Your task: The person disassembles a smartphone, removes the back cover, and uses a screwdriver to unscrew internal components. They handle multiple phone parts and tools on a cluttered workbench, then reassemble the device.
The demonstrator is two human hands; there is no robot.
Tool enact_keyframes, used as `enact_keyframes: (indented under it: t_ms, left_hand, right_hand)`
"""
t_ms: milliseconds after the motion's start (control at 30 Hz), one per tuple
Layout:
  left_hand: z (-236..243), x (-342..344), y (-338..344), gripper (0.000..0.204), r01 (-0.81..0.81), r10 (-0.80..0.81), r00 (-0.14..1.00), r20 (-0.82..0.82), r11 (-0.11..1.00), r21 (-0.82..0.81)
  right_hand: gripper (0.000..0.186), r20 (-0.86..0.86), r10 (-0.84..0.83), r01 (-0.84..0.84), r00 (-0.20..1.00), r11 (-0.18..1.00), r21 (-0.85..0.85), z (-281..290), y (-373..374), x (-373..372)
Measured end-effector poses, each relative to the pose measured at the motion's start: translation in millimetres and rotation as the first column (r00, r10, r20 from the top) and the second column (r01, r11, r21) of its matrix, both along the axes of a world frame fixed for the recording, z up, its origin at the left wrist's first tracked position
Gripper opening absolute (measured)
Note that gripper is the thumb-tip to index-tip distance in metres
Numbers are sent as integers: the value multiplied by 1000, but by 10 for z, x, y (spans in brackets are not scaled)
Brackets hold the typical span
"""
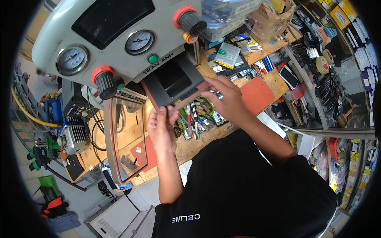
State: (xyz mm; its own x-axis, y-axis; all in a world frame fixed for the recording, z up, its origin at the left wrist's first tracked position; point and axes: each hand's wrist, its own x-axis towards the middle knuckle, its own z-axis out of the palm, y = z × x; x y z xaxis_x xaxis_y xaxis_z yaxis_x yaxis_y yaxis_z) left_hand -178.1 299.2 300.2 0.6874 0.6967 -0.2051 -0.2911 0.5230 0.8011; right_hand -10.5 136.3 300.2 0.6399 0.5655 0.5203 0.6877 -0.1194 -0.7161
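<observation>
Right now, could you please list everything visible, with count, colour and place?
Gauge-fronted machine: one, pale grey, upper left
Pressure gauges: two, white-faced, machine front
Large knobs: two, black and red, machine front
Windowed door: one, brown-framed, left
Flat plate: one, dark, in both hands
Hand tools: several, mixed colours, bench centre
Smartphone: one, white-screened, right
Tape rolls: two, beige, right
Small shelf goods: many, mixed colours, far right
Left hand: one, bare, plate's near-left corner
Right hand: one, bare, plate's right edge
</observation>
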Motion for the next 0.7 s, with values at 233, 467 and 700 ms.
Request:
enact_keyframes:
  t_ms: [233,467,700]
  left_hand:
    - [85,63,-71,49,-254,313,944,-104,891,377]
    - [-30,209,-151,70,440,514,760,-398,45,897]
    - [46,309,-100,46,493,580,720,-381,-41,869]
  right_hand:
    - [9,190,-141,152,972,987,-48,-51,539,338]
    - [16,202,-165,188,965,977,-100,11,613,339]
    - [16,-152,-156,113,976,960,-258,119,678,445]
